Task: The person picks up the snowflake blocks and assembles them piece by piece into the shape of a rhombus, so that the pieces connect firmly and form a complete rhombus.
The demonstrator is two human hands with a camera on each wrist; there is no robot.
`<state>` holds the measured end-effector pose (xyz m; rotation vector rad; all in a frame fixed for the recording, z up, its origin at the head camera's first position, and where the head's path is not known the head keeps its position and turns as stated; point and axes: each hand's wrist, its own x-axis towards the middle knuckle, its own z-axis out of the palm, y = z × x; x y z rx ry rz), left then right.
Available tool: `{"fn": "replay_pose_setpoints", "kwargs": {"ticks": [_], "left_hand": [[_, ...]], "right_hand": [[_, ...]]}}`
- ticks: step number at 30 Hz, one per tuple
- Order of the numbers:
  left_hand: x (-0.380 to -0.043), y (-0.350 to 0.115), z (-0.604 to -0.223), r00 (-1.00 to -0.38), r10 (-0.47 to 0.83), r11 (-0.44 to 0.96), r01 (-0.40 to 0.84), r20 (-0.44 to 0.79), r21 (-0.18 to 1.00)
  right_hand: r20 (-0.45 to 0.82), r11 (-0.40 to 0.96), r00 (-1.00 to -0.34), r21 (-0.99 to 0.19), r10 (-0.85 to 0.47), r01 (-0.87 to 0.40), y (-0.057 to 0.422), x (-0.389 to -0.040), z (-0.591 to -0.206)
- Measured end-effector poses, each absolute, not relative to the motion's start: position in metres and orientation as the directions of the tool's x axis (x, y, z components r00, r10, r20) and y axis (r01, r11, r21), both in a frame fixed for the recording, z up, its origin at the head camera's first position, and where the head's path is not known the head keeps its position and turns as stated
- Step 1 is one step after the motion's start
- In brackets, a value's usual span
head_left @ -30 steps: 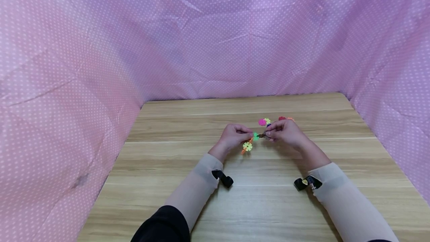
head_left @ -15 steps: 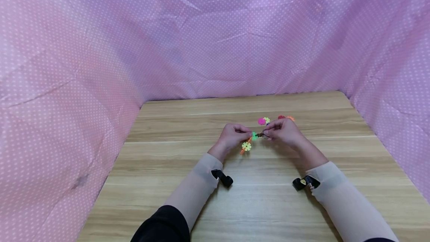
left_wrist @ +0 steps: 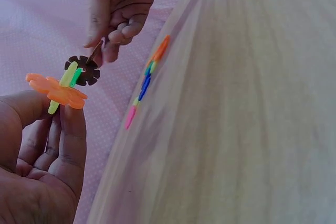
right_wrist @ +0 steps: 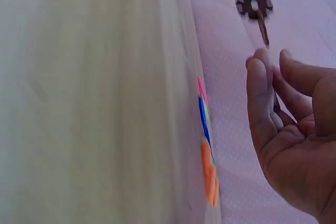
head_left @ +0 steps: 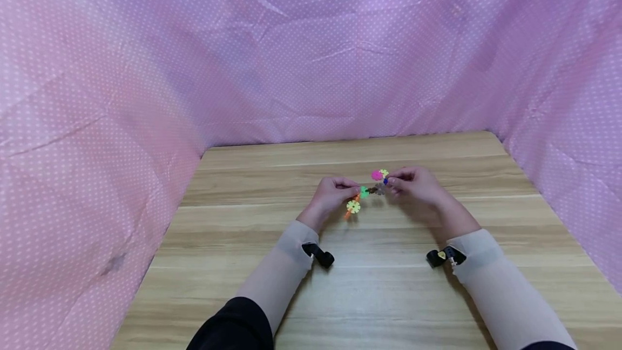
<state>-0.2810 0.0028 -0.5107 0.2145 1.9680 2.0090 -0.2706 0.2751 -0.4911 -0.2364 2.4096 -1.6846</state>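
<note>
Between the thumb and fingers of my left hand (head_left: 331, 201) is a chain of slotted flower-shaped discs, pinched near its green disc (head_left: 364, 192). A yellow disc (head_left: 353, 207) and an orange disc (left_wrist: 58, 90) belong to this chain. Its far end has a brown disc (right_wrist: 244, 8) and a further disc (head_left: 380, 189), seen edge-on in the wrist views. My right hand (head_left: 419, 185) is just beside that end. A gap shows between its thumb and fingertips in the right wrist view, and I see nothing held there.
Loose discs lie on the wooden table (head_left: 389, 290) beyond the hands, among them a pink disc (head_left: 377, 175), a blue disc (left_wrist: 145, 86) and an orange disc (right_wrist: 209, 169). A pink dotted cloth (head_left: 311, 47) hangs around the table's back and sides.
My right hand has let go of the chain's end and shifted slightly right, so the greyish end disc shows. The left hand and chain have shifted slightly left and up in the head view.
</note>
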Motion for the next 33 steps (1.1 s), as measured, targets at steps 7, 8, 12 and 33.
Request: {"fn": "replay_pose_setpoints", "kwargs": {"ticks": [7, 8, 12, 33], "left_hand": [[-0.282, 0.001, -0.509, -0.936, 0.331, 0.009, -0.118, -0.115, 0.993], [-0.282, 0.001, -0.509, -0.935, 0.334, 0.008, -0.120, -0.116, 0.993], [-0.283, 0.000, -0.509, -0.933, 0.342, 0.008, -0.117, -0.113, 0.993], [-0.285, -0.001, -0.508, -0.929, 0.349, 0.014, -0.126, -0.123, 0.992]], "right_hand": [[-0.050, 0.515, -0.995, -0.857, -0.083, 0.000, 0.306, -0.285, -0.491], [-0.064, 0.522, -0.995, -0.853, -0.075, 0.015, 0.310, -0.286, -0.492], [-0.078, 0.552, -0.996, -0.833, -0.039, 0.044, 0.322, -0.286, -0.494], [-0.070, 0.703, -0.997, -0.708, 0.014, 0.060, 0.346, -0.297, -0.518]]}}
